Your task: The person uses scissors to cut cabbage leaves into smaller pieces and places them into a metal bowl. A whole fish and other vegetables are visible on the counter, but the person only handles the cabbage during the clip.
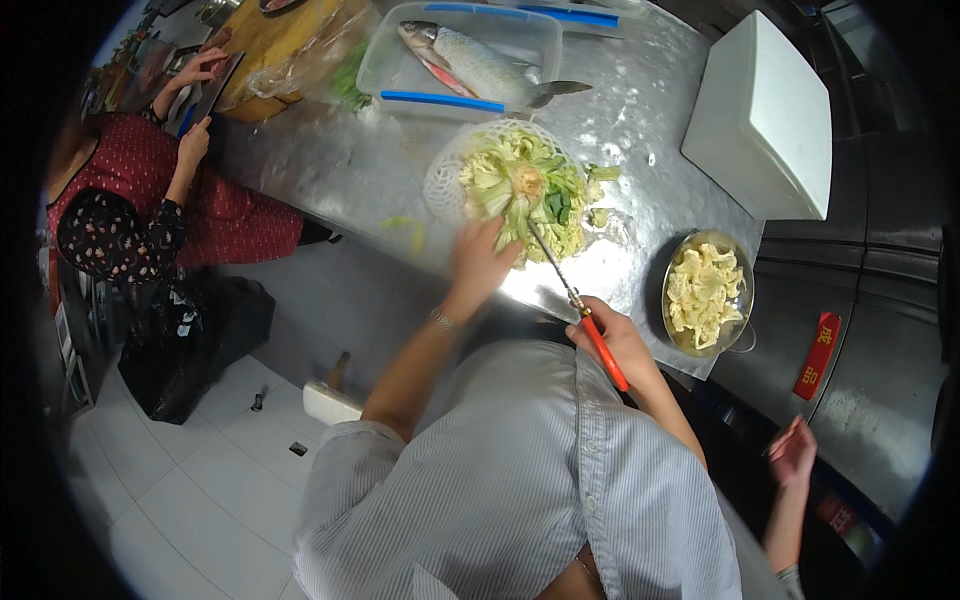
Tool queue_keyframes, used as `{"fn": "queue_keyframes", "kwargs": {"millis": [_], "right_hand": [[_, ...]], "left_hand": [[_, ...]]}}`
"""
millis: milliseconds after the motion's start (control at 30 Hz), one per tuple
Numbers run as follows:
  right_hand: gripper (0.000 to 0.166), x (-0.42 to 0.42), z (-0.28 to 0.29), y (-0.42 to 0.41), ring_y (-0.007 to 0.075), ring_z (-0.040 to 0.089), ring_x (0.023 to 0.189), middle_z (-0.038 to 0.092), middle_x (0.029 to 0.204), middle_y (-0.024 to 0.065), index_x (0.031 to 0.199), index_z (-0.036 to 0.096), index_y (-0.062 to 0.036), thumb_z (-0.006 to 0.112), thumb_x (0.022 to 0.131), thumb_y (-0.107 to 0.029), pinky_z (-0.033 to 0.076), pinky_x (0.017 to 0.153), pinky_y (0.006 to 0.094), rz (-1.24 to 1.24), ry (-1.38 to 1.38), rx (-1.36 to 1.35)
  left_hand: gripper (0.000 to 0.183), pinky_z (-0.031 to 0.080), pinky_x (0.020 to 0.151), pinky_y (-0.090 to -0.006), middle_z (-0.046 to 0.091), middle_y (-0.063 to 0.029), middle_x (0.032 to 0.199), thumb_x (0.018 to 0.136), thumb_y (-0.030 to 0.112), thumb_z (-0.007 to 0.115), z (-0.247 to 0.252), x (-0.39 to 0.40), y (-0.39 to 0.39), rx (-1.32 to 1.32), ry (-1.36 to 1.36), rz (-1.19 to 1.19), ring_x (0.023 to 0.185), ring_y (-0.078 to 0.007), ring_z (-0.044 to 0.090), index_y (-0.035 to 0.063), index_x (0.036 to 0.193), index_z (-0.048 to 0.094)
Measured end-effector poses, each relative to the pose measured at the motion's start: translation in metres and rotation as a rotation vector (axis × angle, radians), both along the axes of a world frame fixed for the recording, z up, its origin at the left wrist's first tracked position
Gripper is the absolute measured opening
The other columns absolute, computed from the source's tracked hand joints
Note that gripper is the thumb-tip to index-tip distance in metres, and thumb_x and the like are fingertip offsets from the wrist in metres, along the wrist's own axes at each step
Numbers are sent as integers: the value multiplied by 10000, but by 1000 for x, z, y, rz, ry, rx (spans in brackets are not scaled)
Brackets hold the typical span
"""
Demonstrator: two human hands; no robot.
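Note:
A head of cauliflower (pixel 529 184) lies stem up on the metal table, with a white foam net (pixel 448 184) around its far and left sides. My left hand (pixel 484 259) rests at its near edge, fingers touching the leaves. In my right hand (pixel 616 337) are scissors with red handles (pixel 602 352); their long blades reach to the leaves near the stem. Whether the blades are apart cannot be told. A metal bowl (pixel 748 300) to the right holds cut cauliflower florets (pixel 705 292). Small cut pieces (pixel 600 217) lie beside the head.
A clear plastic box (pixel 457 107) behind the cauliflower holds a whole fish (pixel 480 64), its tail over the rim. A white container (pixel 772 120) stands at the right. At the left, a co-worker (pixel 150 195) holds a cleaver (pixel 217 86) by a round wooden board (pixel 262 52). Another person's hand (pixel 793 454) shows lower right.

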State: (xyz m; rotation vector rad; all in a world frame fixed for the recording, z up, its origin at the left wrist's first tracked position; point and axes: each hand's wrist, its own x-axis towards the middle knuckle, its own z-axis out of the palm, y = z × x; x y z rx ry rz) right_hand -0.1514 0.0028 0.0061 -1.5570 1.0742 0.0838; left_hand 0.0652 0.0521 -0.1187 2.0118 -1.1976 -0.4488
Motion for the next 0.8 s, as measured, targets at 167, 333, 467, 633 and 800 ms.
{"fn": "queue_keyframes", "kwargs": {"millis": [167, 333, 467, 633, 800], "right_hand": [[367, -11, 2, 12, 122, 490, 633, 532, 688, 40, 1108, 536, -2, 657, 814, -185, 424, 606, 263, -85, 8, -38], [332, -39, -14, 27, 86, 430, 593, 479, 650, 8, 1107, 537, -13, 627, 835, -180, 379, 550, 239, -240, -84, 55], [325, -56, -6, 36, 78, 412, 586, 468, 651, -3, 1107, 541, -24, 623, 836, -183, 369, 549, 229, -218, -68, -22], [372, -75, -26, 43, 194, 519, 678, 549, 736, 99, 1119, 532, -27, 637, 824, -229, 428, 633, 290, -100, -123, -26], [412, -50, -27, 24, 384, 594, 889, 610, 966, 227, 1156, 507, -46, 586, 841, -298, 464, 773, 417, 162, -26, -215]], "left_hand": [[325, 409, 784, -419, 548, -159, 911, 731, 208, 676, 10, -10, -10, -63, 33, 74, 905, -336, 511, 16, 978, 587], [215, 417, 777, -386, 549, -111, 877, 743, 184, 665, 29, -28, -10, -63, -300, 115, 870, -296, 525, 48, 891, 587], [151, 411, 760, -438, 565, -155, 851, 744, 163, 577, 41, -19, -18, 175, -224, 3, 855, -364, 521, 28, 809, 598], [129, 414, 780, -410, 568, -98, 785, 726, 188, 667, 92, 34, -35, 264, -402, -256, 784, -282, 544, 83, 794, 634], [181, 404, 782, -408, 564, -90, 721, 706, 217, 717, 85, 45, -44, -180, -901, -321, 729, -274, 555, 84, 791, 628]]}}
